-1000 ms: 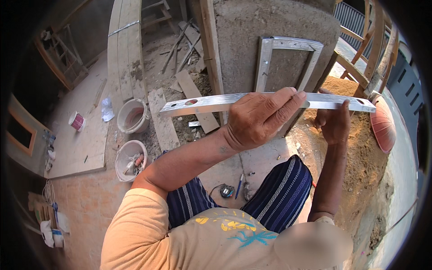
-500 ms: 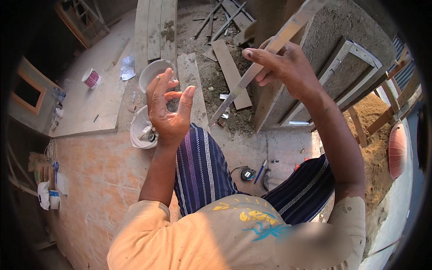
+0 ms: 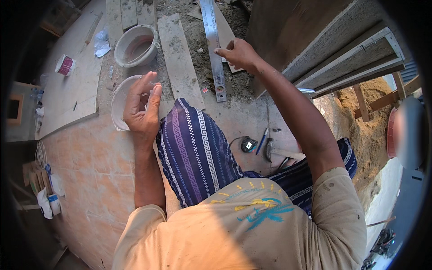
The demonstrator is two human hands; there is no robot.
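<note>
My right hand (image 3: 240, 55) reaches forward and grips a long silvery metal ruler (image 3: 216, 67) by its edge. Marks run along the ruler, and a hole shows at its near end, low over rubble-strewn ground. My left hand (image 3: 141, 110) is raised beside my left knee, fingers stretched upward and thumb apart, with no tool visible in it. Behind it a whitish bucket (image 3: 117, 105) is partly hidden. Between my legs lie a black tape measure (image 3: 248, 144), a blue pen (image 3: 262, 141) and a hammer (image 3: 269, 150).
A larger grey bucket (image 3: 153, 50) stands ahead on the left, next to a dusty plank (image 3: 181, 60). To the right rises a rough cement structure (image 3: 310, 40) with a pale frame. Sand (image 3: 360, 128) is heaped beyond it. A small tub (image 3: 65, 66) stands far left.
My right hand has lowered and moved left and forward, swinging the ruler from a raised slant to nearly upright in the picture. My left hand's thumb and fingers have come closer together.
</note>
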